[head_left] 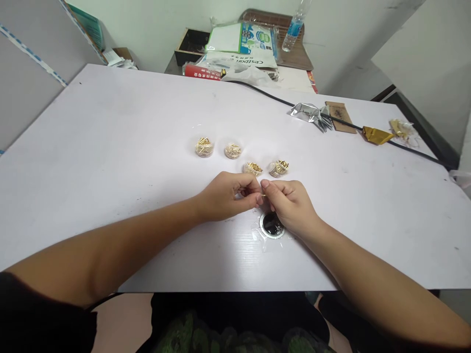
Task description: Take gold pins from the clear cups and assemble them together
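My left hand [231, 195] and my right hand [290, 203] meet over the white table, fingertips almost touching. Between them shows a tiny gold-coloured pin-like piece [263, 195], pinched from both sides; its exact kind is too small to make out. Just beyond my fingers sit a small clear tub of short gold pieces [253, 168] and another tub of gold pieces [278, 168]. Farther left are a tub of longer gold pins [204, 147] and a tub of paler gold pins [233, 150]. Below my right hand lies a round black disc with a white rim [272, 225], partly covered by that hand.
A black cable [265, 93] crosses the table's back right, past silver foil [311, 113], brown cardboard [340, 116] and a gold foil packet [377, 135]. Behind the table are plastic packaging [241, 46], a black box [192, 45] and a water bottle [293, 30].
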The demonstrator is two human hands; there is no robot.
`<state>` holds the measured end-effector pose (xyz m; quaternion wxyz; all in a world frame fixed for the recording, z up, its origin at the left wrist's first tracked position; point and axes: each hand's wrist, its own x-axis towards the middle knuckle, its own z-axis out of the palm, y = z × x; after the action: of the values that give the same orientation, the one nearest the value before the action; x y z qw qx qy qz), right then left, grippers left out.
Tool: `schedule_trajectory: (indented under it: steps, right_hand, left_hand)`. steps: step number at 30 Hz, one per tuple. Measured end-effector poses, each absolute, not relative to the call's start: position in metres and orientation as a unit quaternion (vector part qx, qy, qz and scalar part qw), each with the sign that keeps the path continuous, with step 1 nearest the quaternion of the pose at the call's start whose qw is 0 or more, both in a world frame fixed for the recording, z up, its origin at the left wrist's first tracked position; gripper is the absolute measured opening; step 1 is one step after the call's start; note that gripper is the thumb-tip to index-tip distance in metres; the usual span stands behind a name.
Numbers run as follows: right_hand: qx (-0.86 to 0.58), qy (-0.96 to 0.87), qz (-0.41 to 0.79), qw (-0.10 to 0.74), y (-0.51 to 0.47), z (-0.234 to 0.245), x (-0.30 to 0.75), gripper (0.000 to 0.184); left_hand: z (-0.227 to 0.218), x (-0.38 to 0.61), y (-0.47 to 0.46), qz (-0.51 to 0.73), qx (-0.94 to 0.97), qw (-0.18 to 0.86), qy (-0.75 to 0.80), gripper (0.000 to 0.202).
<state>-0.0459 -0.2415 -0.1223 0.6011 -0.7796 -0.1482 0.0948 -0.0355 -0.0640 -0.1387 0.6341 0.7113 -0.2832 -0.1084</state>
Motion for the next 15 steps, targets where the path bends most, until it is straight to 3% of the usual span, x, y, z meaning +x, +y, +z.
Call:
schedule_trajectory:
  steps: [15]
  right_hand:
    - [-0.796, -0.116, 0.036, 0.593, -0.2362, -0.1258, -0.0477, 0.053]
  left_hand:
    - [-0.1399, -0.0390, -0.0665, -0.030, 0.758, 0.587, -0.284, 0.014]
